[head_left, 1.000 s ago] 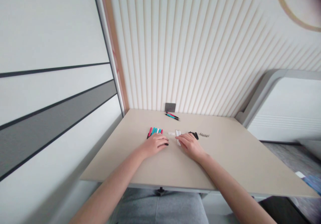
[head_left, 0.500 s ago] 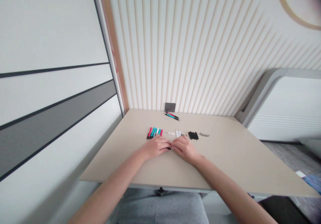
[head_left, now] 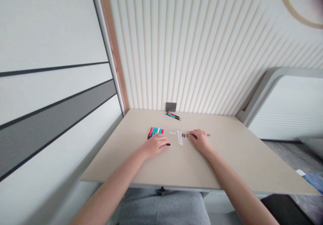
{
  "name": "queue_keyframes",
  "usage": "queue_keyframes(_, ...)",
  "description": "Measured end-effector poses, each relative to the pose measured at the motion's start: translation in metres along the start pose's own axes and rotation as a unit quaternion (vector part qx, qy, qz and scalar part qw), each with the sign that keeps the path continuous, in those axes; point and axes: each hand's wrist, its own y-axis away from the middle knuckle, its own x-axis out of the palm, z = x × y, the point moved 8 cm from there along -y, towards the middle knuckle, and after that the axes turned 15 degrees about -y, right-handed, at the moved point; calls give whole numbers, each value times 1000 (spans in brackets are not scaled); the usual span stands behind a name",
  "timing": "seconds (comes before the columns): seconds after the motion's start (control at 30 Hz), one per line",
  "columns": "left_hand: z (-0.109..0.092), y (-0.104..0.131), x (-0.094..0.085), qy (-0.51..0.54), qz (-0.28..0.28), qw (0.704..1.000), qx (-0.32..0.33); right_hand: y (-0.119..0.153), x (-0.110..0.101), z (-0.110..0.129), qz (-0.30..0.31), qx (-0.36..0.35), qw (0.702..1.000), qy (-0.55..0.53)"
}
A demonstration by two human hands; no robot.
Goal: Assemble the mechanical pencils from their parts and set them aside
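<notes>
My left hand (head_left: 156,145) rests on the table with its fingers closed around a pen part, mostly hidden; its black end (head_left: 168,144) sticks out past the fingertips. Just behind that hand lies a row of pen barrels (head_left: 156,130) in pink, teal and white. My right hand (head_left: 200,140) is over the spot of the black pen grips, its fingers bent and closed on a black pen grip (head_left: 195,136); the others are covered by the hand. Between my hands lie thin white refills (head_left: 179,137), small clear pieces (head_left: 172,133) and small grey springs (head_left: 183,135).
Two assembled pens (head_left: 173,116), one pink and one teal, lie at the back of the table (head_left: 227,164) below a dark wall socket (head_left: 171,107). Small metal tips (head_left: 208,135) show right of my right hand. A white cabinet (head_left: 60,141) stands along the left.
My right hand has parted from my left and moved right onto the black grips. The refills and springs now show fully. My left hand has stayed almost in place.
</notes>
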Motion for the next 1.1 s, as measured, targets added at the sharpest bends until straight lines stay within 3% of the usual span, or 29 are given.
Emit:
queue_keyframes(0.33,0,1,1,-9,-16,1000,14,1,13,14,59,-20,998,26)
queue_keyframes(0.7,-1,1,0,-11,-21,1000,16,2,4,14,12,-16,995,100)
queue_keyframes(1.1,-1,1,0,-10,-10,1000,14,5,3,13,14,1,997,78)
